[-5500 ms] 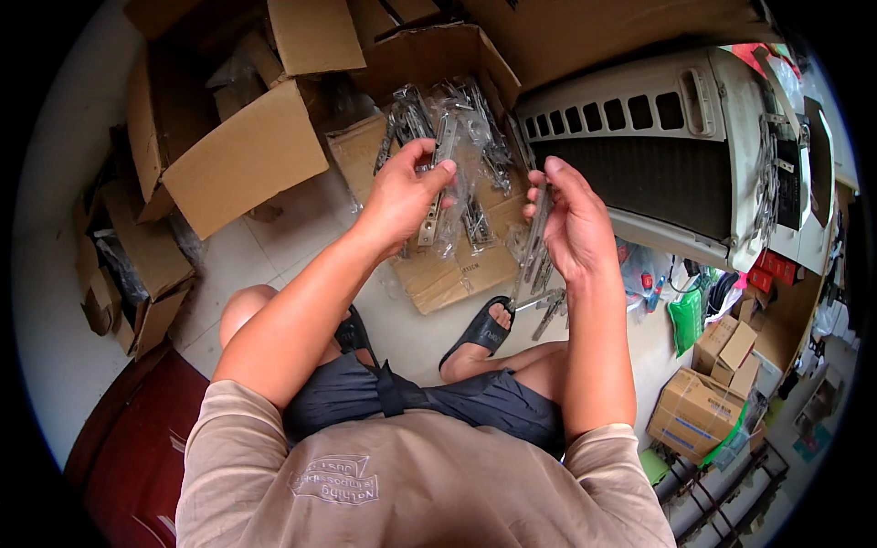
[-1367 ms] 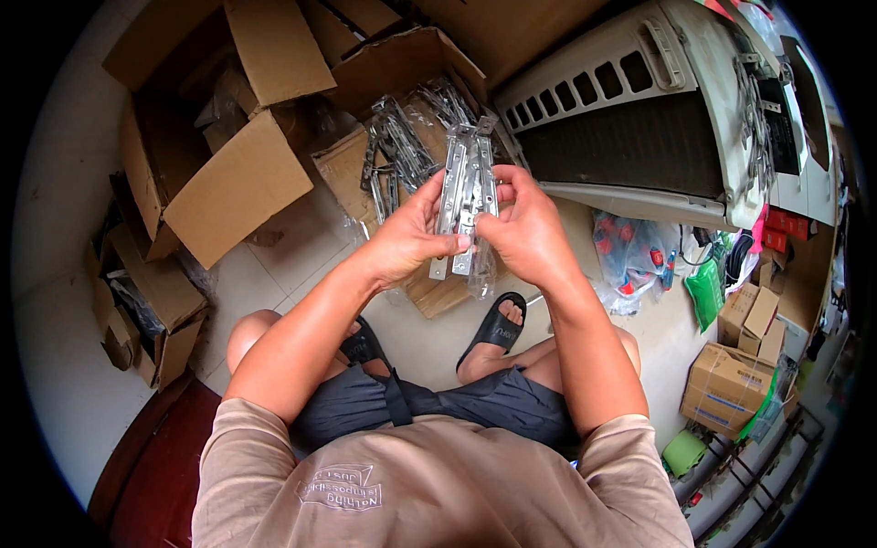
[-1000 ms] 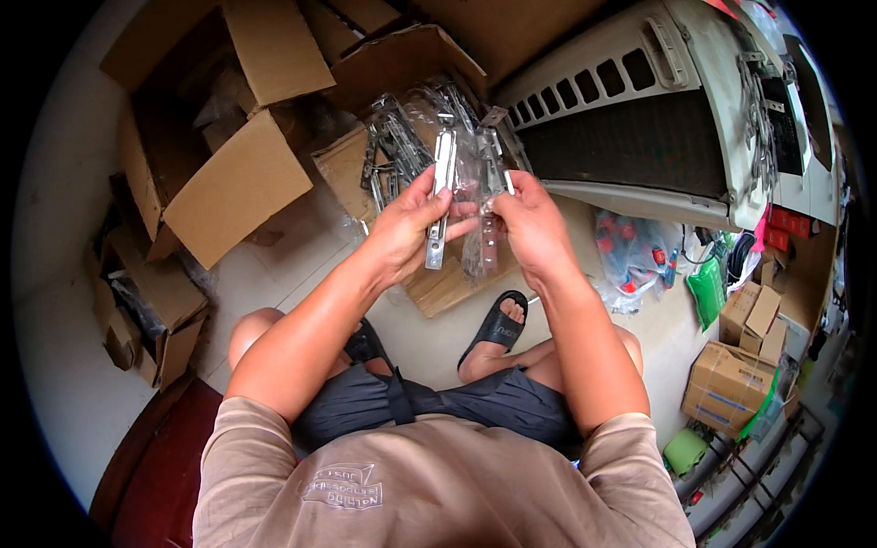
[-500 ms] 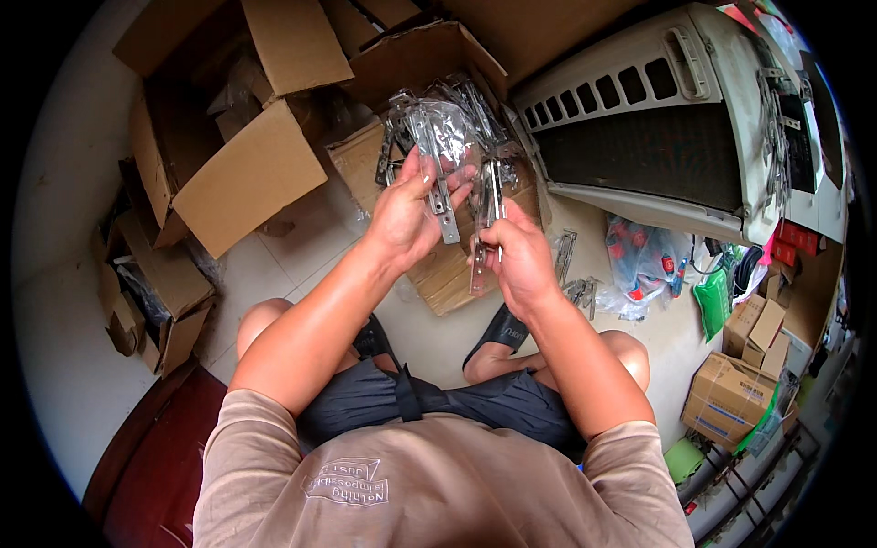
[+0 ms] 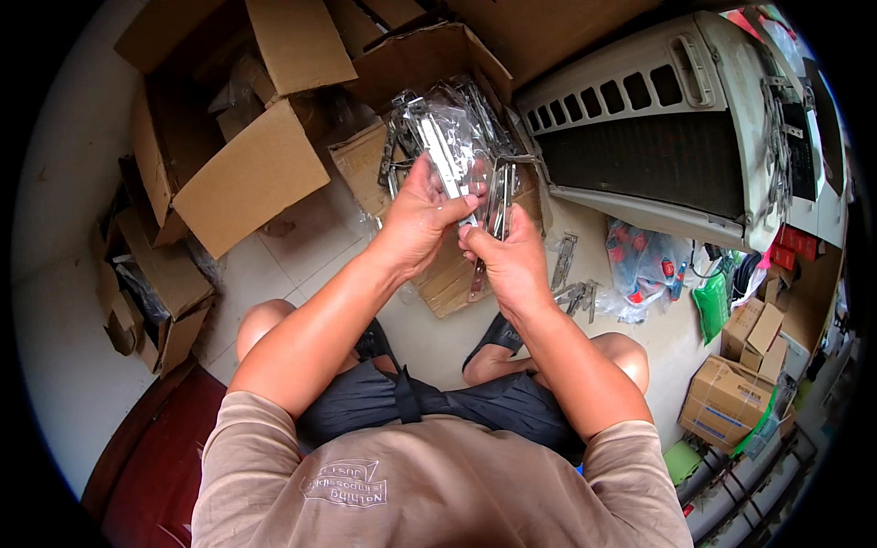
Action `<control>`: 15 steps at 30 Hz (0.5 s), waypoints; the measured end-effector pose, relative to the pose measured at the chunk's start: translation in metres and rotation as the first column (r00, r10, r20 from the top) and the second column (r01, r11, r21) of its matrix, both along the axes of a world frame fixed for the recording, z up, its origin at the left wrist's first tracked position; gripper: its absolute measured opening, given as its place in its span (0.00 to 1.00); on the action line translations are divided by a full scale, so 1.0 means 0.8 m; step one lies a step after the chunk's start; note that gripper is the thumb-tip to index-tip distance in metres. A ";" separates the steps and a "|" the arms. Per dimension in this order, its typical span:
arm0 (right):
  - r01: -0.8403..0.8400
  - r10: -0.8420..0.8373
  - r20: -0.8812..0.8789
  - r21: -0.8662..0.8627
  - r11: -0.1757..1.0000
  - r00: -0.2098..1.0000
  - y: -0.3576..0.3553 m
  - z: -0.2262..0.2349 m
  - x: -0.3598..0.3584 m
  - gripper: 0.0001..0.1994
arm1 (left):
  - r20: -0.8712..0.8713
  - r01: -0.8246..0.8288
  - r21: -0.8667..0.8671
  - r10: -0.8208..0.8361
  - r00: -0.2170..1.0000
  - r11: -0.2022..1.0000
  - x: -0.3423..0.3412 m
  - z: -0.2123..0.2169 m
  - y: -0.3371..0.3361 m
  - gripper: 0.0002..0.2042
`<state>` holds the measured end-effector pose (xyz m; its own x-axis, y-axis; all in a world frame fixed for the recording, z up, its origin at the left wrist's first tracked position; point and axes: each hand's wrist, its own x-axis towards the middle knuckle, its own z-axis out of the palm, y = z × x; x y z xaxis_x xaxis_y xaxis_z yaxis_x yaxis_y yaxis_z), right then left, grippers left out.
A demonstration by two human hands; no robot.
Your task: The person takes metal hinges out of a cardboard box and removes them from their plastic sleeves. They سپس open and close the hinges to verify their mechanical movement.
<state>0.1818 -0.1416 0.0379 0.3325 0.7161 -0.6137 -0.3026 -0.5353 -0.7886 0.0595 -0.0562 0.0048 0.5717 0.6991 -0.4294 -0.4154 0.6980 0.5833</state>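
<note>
My left hand (image 5: 422, 219) is closed around a long, shiny metal hinge strip (image 5: 440, 153) and the clear plastic bag (image 5: 464, 137) about it, thumb pressed on the strip's lower end. Close beside it, my right hand (image 5: 512, 263) grips slim metal hinge strips (image 5: 500, 201) that stand up between its fingers; one holed end pokes out below. The thumbs nearly meet at the bagged strip's lower end. Beyond both hands, an open cardboard box (image 5: 402, 68) contains a heap of similar metal strips (image 5: 480, 100), partly in clear plastic.
Loose metal strips (image 5: 565, 260) lie on the floor to the right, near a clear bag with red items (image 5: 639, 265). A large grey vented appliance (image 5: 639, 119) stands at the right. Open cartons (image 5: 251, 178) are on the left, and a taped carton (image 5: 726, 402) sits at the lower right.
My right hand has moved up and left, bringing its strips beside the bagged one. My left thumb now presses on the bagged strip, which has tilted and shifted slightly upward.
</note>
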 end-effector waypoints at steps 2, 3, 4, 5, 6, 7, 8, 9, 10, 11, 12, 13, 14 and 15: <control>-0.001 0.001 0.007 0.006 1.000 1.000 0.001 0.001 0.001 0.12 | -0.023 0.047 -0.005 -0.047 0.999 0.999 -0.003 0.000 0.002 0.31; -0.004 0.004 -0.019 0.003 1.000 1.000 0.001 0.000 0.002 0.12 | -0.034 0.070 -0.008 -0.070 0.997 0.997 -0.005 0.000 0.004 0.31; -0.008 0.008 -0.046 0.000 1.000 0.999 0.002 -0.001 0.003 0.12 | -0.050 0.090 0.009 -0.089 0.995 0.996 -0.007 -0.001 0.005 0.31; -0.012 0.011 -0.073 -0.002 1.000 0.997 0.002 -0.002 0.004 0.12 | -0.066 0.110 0.025 -0.108 0.992 0.994 -0.008 -0.003 0.006 0.31; -0.011 0.011 -0.102 0.004 1.000 0.995 0.002 -0.003 0.005 0.12 | -0.083 0.130 0.042 -0.126 0.989 0.991 -0.009 -0.005 0.006 0.31; -0.009 0.010 -0.131 0.009 1.000 0.991 0.003 -0.004 0.006 0.12 | -0.088 0.141 0.033 -0.138 0.987 0.989 -0.010 -0.004 0.007 0.32; -0.006 0.009 -0.160 0.015 1.000 0.987 0.003 -0.004 0.007 0.12 | -0.093 0.153 0.025 -0.150 0.984 0.988 -0.011 -0.001 0.009 0.32; 0.001 0.001 -0.178 0.010 1.000 0.984 0.003 -0.004 0.007 0.12 | -0.098 0.164 0.017 -0.162 0.982 0.986 -0.011 0.000 0.010 0.32; 0.007 -0.006 -0.196 0.006 1.000 0.981 0.004 -0.001 0.008 0.12 | -0.093 0.165 0.024 -0.162 0.982 0.986 -0.012 0.000 0.011 0.33; 0.014 -0.014 -0.214 0.001 1.000 0.977 0.005 0.001 0.008 0.12 | -0.087 0.165 0.032 -0.162 0.983 0.986 -0.013 0.000 0.012 0.33; 0.012 -0.014 -0.211 -0.010 1.000 0.977 0.006 0.003 0.010 0.12 | -0.082 0.166 0.039 -0.163 0.983 0.985 -0.013 0.000 0.013 0.34; 0.009 -0.013 -0.208 -0.020 1.000 0.978 0.008 0.005 0.013 0.12 | -0.074 0.177 0.037 -0.174 0.982 0.984 -0.014 0.001 0.014 0.34; 0.006 -0.012 -0.206 -0.031 1.000 0.979 0.009 0.006 0.015 0.12 | -0.065 0.187 0.035 -0.185 0.981 0.982 -0.015 0.001 0.016 0.34; 0.005 -0.012 -0.213 -0.034 0.999 0.977 0.009 0.005 0.016 0.12 | -0.057 0.198 0.032 -0.196 0.979 0.980 -0.016 0.001 0.017 0.34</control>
<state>0.1947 -0.1342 0.0422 0.1976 0.6917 -0.6946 -0.4663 -0.5570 -0.6873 0.0466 -0.0423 0.0056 0.6767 0.5915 -0.4384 -0.2398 0.7400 0.6284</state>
